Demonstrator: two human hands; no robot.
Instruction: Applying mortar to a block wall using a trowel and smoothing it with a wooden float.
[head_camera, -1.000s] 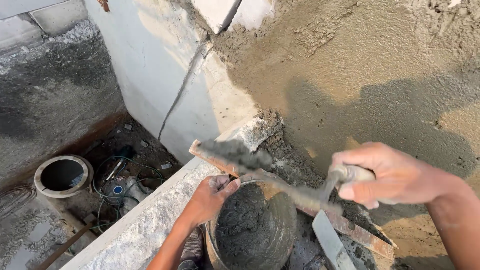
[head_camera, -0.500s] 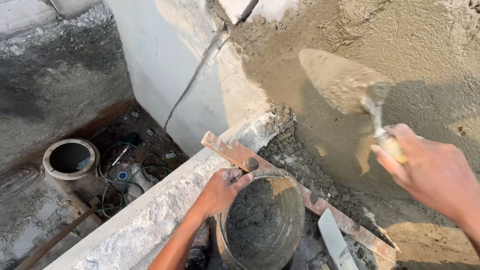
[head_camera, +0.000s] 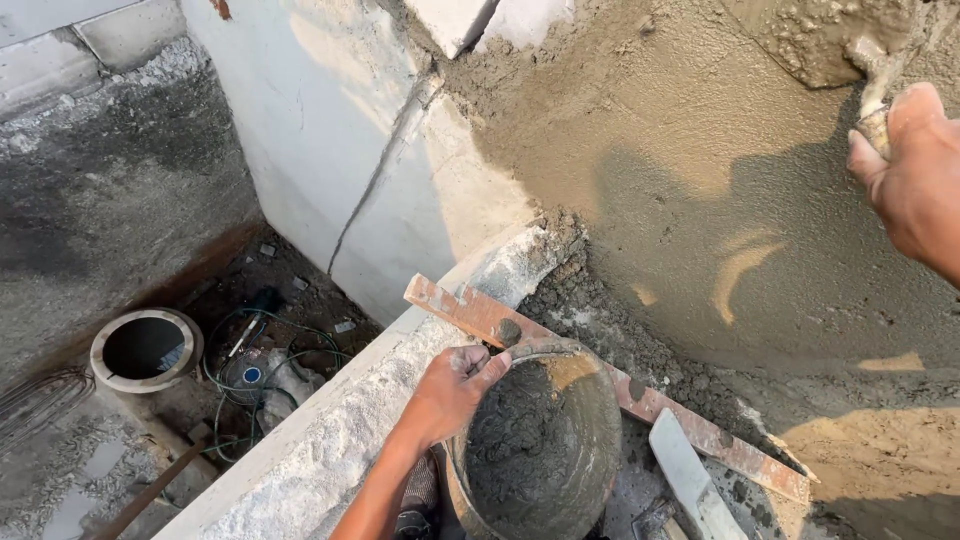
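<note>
1. Head view: left hand (head_camera: 452, 388) is gripping the rim of the bucket (head_camera: 540, 440), fingers curled over its near edge, steadying it on the ledge (head_camera: 330, 420). Mortar is filling the bucket just right of that hand.
2. Right hand (head_camera: 915, 180) is closing around the trowel (head_camera: 868, 85) handle, pressing its loaded blade against the wall (head_camera: 700, 200) above the hand.
3. Straightedge (head_camera: 600, 385) is lying beyond the left hand, touching the bucket; a float (head_camera: 690, 480) is resting to the bucket's right.
4. Judging from this, spreading well is calling for firm, even pressure, the blade slightly tilted, and the bucket held steady.
</note>
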